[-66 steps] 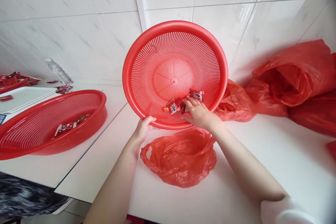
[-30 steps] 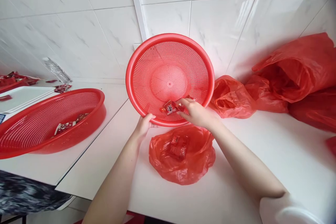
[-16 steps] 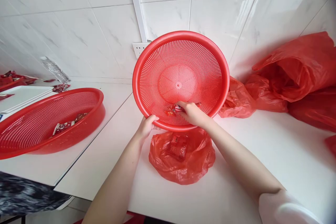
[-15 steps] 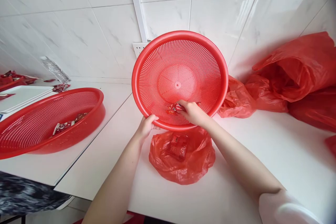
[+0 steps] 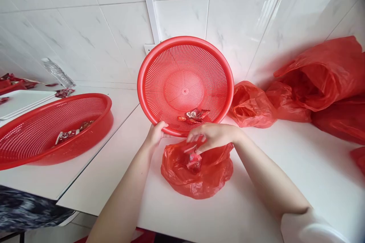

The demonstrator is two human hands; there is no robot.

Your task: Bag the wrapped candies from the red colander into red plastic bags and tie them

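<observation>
My left hand (image 5: 157, 132) grips the lower left rim of a red plastic basket (image 5: 185, 41), which is tilted so that its inside faces me. A few small red printed packets (image 5: 195, 115) lie at the basket's low side. Over the open mouth of a red plastic bag (image 5: 212, 182) is my right hand (image 5: 212, 136), its fingers apart and bent downward. Just under those fingers, at the bag's opening, is a blurred red packet (image 5: 194, 159). It looks let go, and another packet beneath it is partly hidden.
At the left stands a second red basket (image 5: 82, 148) with packets inside. Behind it are a white tray (image 5: 24, 102) and a clear plastic bottle (image 5: 58, 72). Red plastic bags (image 5: 322, 72) are heaped against the tiled wall on the right. Dark patterned cloth (image 5: 25, 209) shows lower left.
My right hand has moved from inside the basket down over the bag, bringing a packet there and opening its fingers. The basket has shifted slightly left in view.
</observation>
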